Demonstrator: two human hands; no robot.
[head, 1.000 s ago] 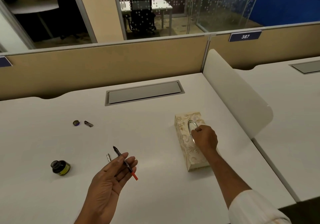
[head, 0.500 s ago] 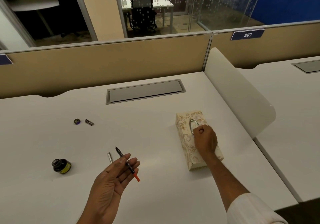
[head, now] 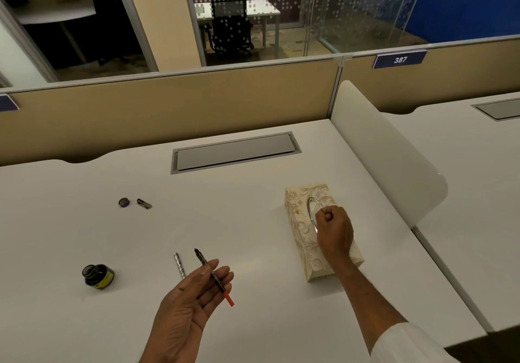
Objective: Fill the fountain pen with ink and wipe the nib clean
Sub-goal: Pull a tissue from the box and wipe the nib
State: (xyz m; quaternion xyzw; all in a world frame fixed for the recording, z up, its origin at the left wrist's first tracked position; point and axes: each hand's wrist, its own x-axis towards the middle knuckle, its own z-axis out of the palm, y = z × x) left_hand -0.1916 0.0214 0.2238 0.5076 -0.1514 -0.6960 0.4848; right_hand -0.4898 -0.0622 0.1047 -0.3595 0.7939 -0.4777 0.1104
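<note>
My left hand [head: 194, 298] holds the fountain pen's nib section [head: 211, 274] palm up, with the dark nib pointing away and the orange converter end toward me. The patterned pen barrel [head: 179, 264] lies on the desk just left of it. An open ink bottle [head: 97, 276] stands at the near left. Its cap [head: 123, 202] and the pen cap [head: 144, 203] lie farther back. My right hand [head: 334, 230] rests as a fist on the tissue box [head: 298, 222], fingers pinched at the oval slot; I cannot see a tissue in them.
The white desk [head: 253, 320] has a grey cable flap [head: 235, 151] at the back and a tan partition behind it. A curved white divider [head: 394, 160] stands just right of the tissue box, with a neighbouring desk beyond.
My right hand has closed tighter at the box's slot and shifted slightly. The left hand with the pen has stayed in place.
</note>
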